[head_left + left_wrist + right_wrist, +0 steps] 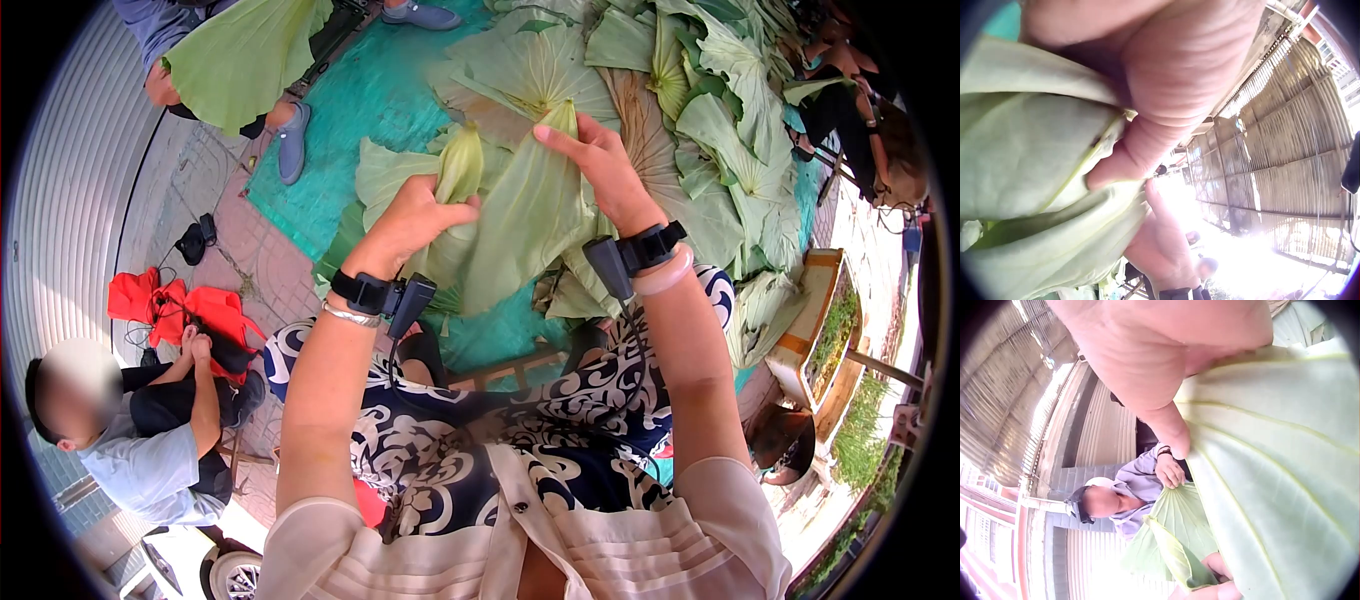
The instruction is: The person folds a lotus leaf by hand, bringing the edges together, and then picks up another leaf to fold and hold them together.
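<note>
My left hand (415, 215) grips a green lotus leaf (460, 165) gathered into narrow folds, its bunched tip pointing away from me. In the left wrist view the thumb (1125, 162) presses on the layered folds (1029, 150). Just to the right, my right hand (612, 180) pinches another lotus leaf (530, 225) near its pointed top, and this leaf hangs down in a long fold beside the first. The right wrist view shows the veined surface of the leaf (1272, 462) spreading from under the thumb (1169, 428). Most right fingers are hidden there.
Many lotus leaves (740, 150) lie piled ahead and to the right on a green sheet (390, 90). Across from me a person in a lavender shirt (1141, 475) holds a broad leaf (245, 65). Another person (150, 450) sits at left near red bags (190, 310). A planter box (815, 320) stands at right.
</note>
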Motion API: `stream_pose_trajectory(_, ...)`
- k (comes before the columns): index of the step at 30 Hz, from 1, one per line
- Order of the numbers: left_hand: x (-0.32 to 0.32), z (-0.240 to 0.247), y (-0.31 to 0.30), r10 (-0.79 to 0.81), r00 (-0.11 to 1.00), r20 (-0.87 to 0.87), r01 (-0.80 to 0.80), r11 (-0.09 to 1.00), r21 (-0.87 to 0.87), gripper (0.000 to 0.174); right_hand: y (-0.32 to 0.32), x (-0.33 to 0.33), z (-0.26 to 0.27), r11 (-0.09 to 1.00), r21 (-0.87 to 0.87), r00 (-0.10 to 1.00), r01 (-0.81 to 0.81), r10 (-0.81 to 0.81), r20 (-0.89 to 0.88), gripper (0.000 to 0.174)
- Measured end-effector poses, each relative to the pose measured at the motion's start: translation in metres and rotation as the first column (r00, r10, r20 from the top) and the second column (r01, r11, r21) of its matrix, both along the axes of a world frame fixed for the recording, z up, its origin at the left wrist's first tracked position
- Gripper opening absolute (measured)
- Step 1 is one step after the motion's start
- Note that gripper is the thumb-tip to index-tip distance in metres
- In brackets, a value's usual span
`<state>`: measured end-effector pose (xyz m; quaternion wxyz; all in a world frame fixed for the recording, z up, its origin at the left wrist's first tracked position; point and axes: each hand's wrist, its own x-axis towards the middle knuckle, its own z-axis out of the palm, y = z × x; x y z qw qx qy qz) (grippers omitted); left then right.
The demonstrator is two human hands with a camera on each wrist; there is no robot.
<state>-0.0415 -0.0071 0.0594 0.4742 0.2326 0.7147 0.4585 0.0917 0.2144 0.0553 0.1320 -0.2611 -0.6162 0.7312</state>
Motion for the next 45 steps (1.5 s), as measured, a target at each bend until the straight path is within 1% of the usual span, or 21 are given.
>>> stream_pose_trajectory(1, 0.0, 0.0, 0.0, 0.006, 1.0, 0.02, -0.006, 1.0, 0.009, 0.025, 0.002, -0.002, -0.009, 0.998, 0.056, 0.998, 0.029, -0.026, -0.052, 0.043)
stream_pose_trajectory(2, 0.0, 0.0, 0.0, 0.009, 1.0, 0.022, -0.009, 1.0, 0.009, 0.025, 0.002, -0.004, -0.017, 0.927, 0.355, 0.989, 0.119, -0.078, -0.128, 0.041)
stream_pose_trajectory(3, 0.001, 0.0, 0.001, 0.012, 1.0, 0.024, -0.012, 1.0, 0.009, 0.025, 0.003, -0.006, -0.023, 0.761, 0.611, 0.971, 0.216, -0.104, -0.215, 0.039)
stream_pose_trajectory(4, 0.001, 0.0, 0.001, 0.015, 1.0, 0.026, -0.015, 1.0, 0.01, 0.024, 0.004, -0.007, -0.029, 0.518, 0.797, 0.948, 0.31, -0.099, -0.304, 0.038)
stream_pose_trajectory(5, 0.002, -0.001, 0.002, 0.01, 1.0, 0.028, -0.01, 1.0, 0.007, 0.025, 0.001, -0.005, -0.023, 0.662, 0.738, 0.982, 0.134, 0.012, -0.189, 0.037)
stream_pose_trajectory(6, 0.002, -0.001, 0.003, 0.005, 0.999, 0.031, -0.005, 1.0, 0.003, 0.025, -0.005, -0.002, -0.014, 0.767, 0.64, 0.986, -0.053, 0.142, -0.089, 0.036)
stream_pose_trajectory(7, 0.003, -0.001, 0.003, -0.001, 0.999, 0.034, 0.001, 1.0, -0.001, 0.025, -0.009, 0.001, -0.009, 0.828, 0.507, 0.96, -0.238, 0.281, -0.01, 0.037)
stream_pose_trajectory(10, 0.004, -0.003, 0.004, -0.057, 0.998, -0.002, 0.057, 0.998, 0.015, 0.025, -0.021, -0.001, -0.029, 0.635, 0.723, 0.851, -0.27, 0.509, -0.129, 0.04)
stream_pose_trajectory(11, 0.005, -0.003, 0.004, -0.065, 0.998, -0.007, 0.065, 0.998, -0.009, 0.025, -0.028, 0.001, -0.032, 0.69, 0.663, 0.86, -0.291, 0.492, -0.134, 0.046)
stream_pose_trajectory(14, 0.005, -0.003, 0.005, -0.072, 0.997, -0.019, 0.071, 0.996, -0.045, 0.024, -0.029, -0.001, -0.032, 0.656, 0.701, 0.844, -0.281, 0.517, -0.145, 0.04)
stream_pose_trajectory(16, 0.006, -0.002, 0.005, -0.059, 0.998, -0.02, 0.059, 0.998, -0.019, 0.024, -0.032, 0.001, -0.03, 0.812, 0.492, 0.921, -0.315, 0.386, -0.048, 0.033)
stream_pose_trajectory(17, 0.007, 0.001, 0.005, -0.013, 1.0, 0.016, 0.013, 1.0, -0.012, 0.023, -0.032, 0.001, -0.028, 0.872, 0.379, 0.945, -0.308, 0.327, 0.015, 0.031)
stream_pose_trajectory(19, 0.008, 0.006, 0.005, 0.083, 0.992, 0.09, -0.083, 0.997, 0.0, 0.021, -0.033, 0.003, -0.027, 0.901, 0.299, 0.95, -0.313, 0.295, 0.105, 0.033)
stream_pose_trajectory(20, 0.008, 0.003, 0.005, 0.094, 0.991, 0.092, -0.099, 0.994, 0.043, 0.021, -0.034, 0.003, -0.027, 0.914, 0.257, 0.948, -0.313, 0.282, 0.151, 0.036)
stream_pose_trajectory(22, 0.007, -0.006, 0.005, 0.116, 0.988, 0.099, -0.128, 0.984, 0.124, 0.021, -0.037, 0.002, -0.029, 0.914, 0.269, 0.951, -0.305, 0.276, 0.14, 0.037)
stream_pose_trajectory(25, 0.01, 0.0, 0.005, 0.143, 0.98, 0.138, -0.157, 0.983, 0.098, 0.021, -0.039, 0.003, -0.025, 0.894, 0.282, 0.934, -0.349, 0.307, 0.184, 0.033)
stream_pose_trajectory(26, 0.009, -0.001, 0.005, 0.134, 0.982, 0.133, -0.145, 0.986, 0.08, 0.022, -0.039, 0.002, -0.024, 0.882, 0.285, 0.923, -0.374, 0.324, 0.208, 0.03)
stream_pose_trajectory(29, 0.007, -0.002, 0.003, 0.109, 0.987, 0.119, -0.114, 0.993, 0.031, 0.024, -0.034, 0.001, -0.033, 0.886, 0.206, 0.908, -0.416, 0.394, 0.141, 0.026)
stream_pose_trajectory(32, 0.007, -0.002, 0.004, 0.09, 0.989, 0.118, -0.092, 0.996, 0.016, 0.025, -0.036, 0.0, -0.039, 0.911, 0.151, 0.922, -0.384, 0.37, 0.112, 0.032)
stream_pose_trajectory(40, 0.007, -0.002, 0.005, 0.027, 0.995, 0.093, -0.026, 1.0, -0.017, 0.025, -0.034, 0.002, -0.034, 0.888, 0.13, 0.897, -0.44, 0.427, 0.115, 0.024)
stream_pose_trajectory(45, 0.007, 0.002, 0.005, -0.066, 0.995, 0.07, 0.064, 0.998, 0.023, 0.027, -0.035, 0.003, -0.028, 0.881, 0.145, 0.893, -0.45, 0.439, 0.103, 0.023)
